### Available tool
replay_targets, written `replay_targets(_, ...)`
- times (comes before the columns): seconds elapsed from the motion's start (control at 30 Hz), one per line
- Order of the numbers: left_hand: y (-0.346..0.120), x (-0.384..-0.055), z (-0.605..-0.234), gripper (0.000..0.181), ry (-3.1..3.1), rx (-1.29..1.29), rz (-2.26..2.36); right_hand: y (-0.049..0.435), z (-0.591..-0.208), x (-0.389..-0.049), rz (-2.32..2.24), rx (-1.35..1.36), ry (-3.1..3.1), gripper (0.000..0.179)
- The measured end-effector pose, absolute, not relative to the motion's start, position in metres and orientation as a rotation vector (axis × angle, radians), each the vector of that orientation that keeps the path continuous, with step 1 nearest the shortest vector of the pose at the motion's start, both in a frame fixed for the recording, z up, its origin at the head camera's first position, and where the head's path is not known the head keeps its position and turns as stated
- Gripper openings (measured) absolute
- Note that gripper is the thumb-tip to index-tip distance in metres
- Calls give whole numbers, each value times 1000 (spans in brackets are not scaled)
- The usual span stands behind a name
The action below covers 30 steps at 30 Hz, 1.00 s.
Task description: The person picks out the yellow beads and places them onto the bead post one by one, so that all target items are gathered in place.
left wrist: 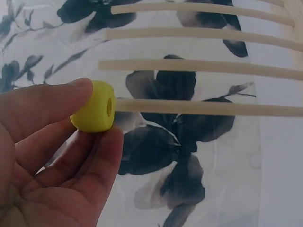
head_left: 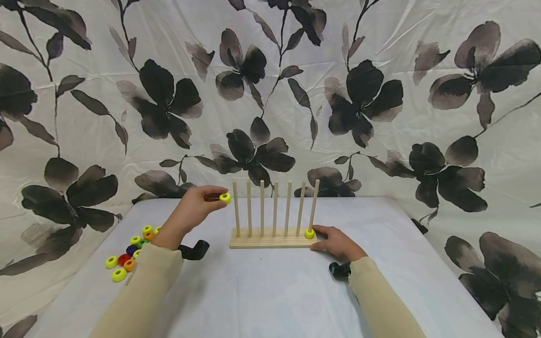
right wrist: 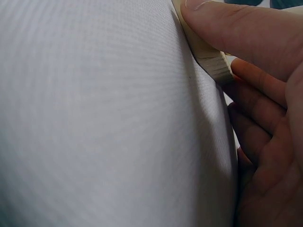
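Observation:
My left hand (head_left: 194,209) pinches a yellow bead (head_left: 225,198) between thumb and fingers, beside the upper part of the leftmost peg (head_left: 236,209). In the left wrist view the hole of the yellow bead (left wrist: 97,108) faces the peg's tip (left wrist: 124,104). The wooden peg rack (head_left: 270,240) stands upright on the table with several pegs in a row. A yellow bead (head_left: 309,233) sits at the bottom of the rightmost peg. My right hand (head_left: 338,241) grips the right end of the base (right wrist: 210,61), thumb on one side, fingers at the other.
Several loose beads lie at the table's left, among them a red bead (head_left: 124,260), an orange bead (head_left: 129,265) and a yellow bead (head_left: 119,274); my left forearm partly covers the group. A floral cloth (head_left: 304,84) hangs behind the white-covered table (head_left: 262,295).

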<state>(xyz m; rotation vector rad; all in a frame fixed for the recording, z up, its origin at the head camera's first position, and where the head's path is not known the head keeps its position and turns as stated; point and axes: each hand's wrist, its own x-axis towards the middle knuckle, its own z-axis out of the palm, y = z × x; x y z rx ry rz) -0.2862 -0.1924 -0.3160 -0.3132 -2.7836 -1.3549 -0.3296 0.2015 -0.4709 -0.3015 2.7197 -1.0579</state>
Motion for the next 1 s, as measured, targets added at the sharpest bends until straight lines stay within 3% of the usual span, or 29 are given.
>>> replay_targets(1.0,-129,-297,-291,41,-2691,-490,-1510,202,-474,-331,-1031,-294,2733,76)
